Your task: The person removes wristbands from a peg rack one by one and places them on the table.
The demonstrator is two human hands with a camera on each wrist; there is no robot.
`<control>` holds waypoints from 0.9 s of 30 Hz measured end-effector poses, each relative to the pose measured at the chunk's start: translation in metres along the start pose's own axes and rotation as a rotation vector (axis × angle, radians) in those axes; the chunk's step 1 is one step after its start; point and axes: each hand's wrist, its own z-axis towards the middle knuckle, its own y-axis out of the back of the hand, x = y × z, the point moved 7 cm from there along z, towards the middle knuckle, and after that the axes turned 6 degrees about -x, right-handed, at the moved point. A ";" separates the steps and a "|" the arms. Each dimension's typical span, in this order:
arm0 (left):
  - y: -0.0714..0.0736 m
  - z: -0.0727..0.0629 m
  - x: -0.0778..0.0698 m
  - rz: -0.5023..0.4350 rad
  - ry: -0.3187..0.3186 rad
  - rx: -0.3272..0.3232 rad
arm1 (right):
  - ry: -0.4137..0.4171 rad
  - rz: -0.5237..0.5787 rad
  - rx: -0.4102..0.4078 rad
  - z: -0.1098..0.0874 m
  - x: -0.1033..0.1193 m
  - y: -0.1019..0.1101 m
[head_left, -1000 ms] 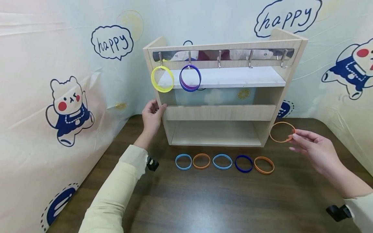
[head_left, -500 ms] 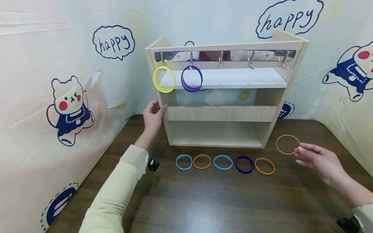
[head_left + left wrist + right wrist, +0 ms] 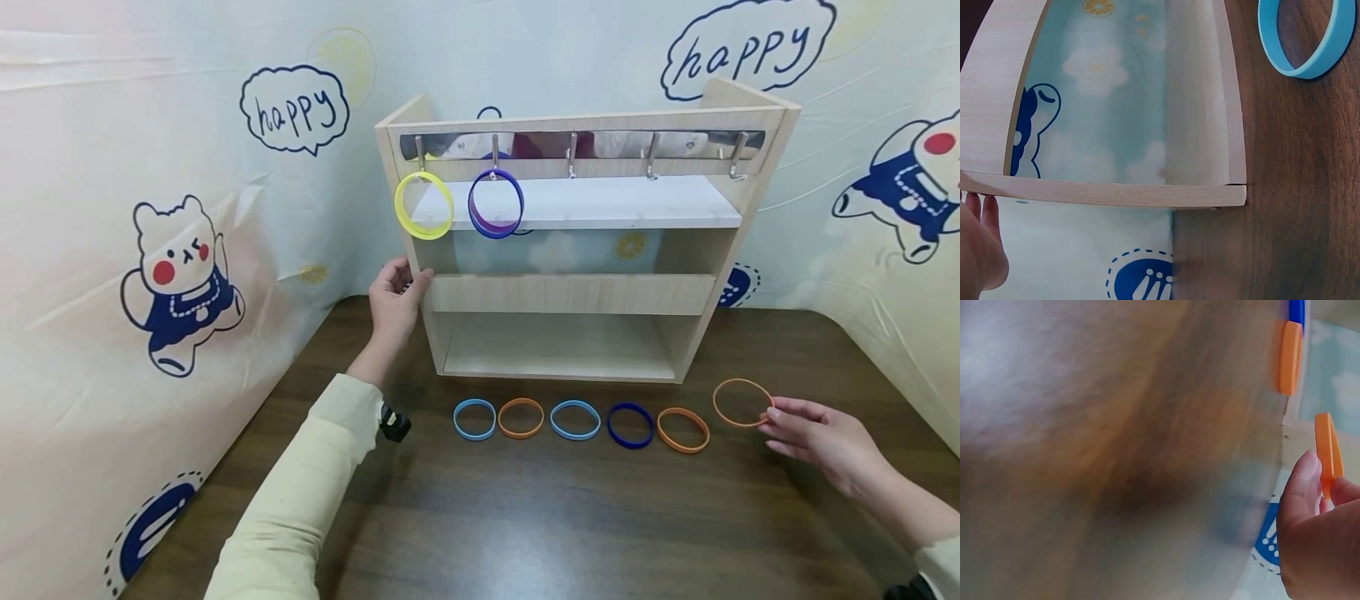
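Observation:
In the head view my right hand (image 3: 821, 442) pinches an orange silicone wristband (image 3: 738, 381) by its right side, low over the table at the right. My left hand (image 3: 393, 312) grips the left side panel of a wooden shelf (image 3: 573, 294), thumb on the front edge and fingers around the outside. Along the shelf's front lies a row of wristbands: light blue (image 3: 475, 437), orange (image 3: 521, 435), light blue (image 3: 575, 437), dark blue (image 3: 631, 446) and orange (image 3: 683, 450). The held band sits just right of that row.
A metal strip with several hooks (image 3: 572, 156) runs across the shelf's top. Yellow wristbands (image 3: 426, 234) hang on the leftmost hook, blue and purple ones (image 3: 497, 234) on the hook beside it. A printed cloth (image 3: 187, 92) stands behind the brown table (image 3: 480, 517).
My right hand has come down from beside the shelf's right side toward the table, carrying the orange wristband to the row's right end. My left hand has stayed on the shelf.

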 end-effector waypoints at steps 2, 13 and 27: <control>-0.002 -0.003 -0.008 0.004 0.003 0.012 | -0.009 -0.015 -0.006 -0.002 -0.003 0.003; -0.002 -0.010 -0.025 0.008 0.001 0.015 | -0.128 -0.112 -0.027 -0.005 -0.023 0.013; -0.003 -0.010 -0.024 0.013 0.000 0.030 | -0.115 -0.241 -0.034 -0.006 -0.027 0.012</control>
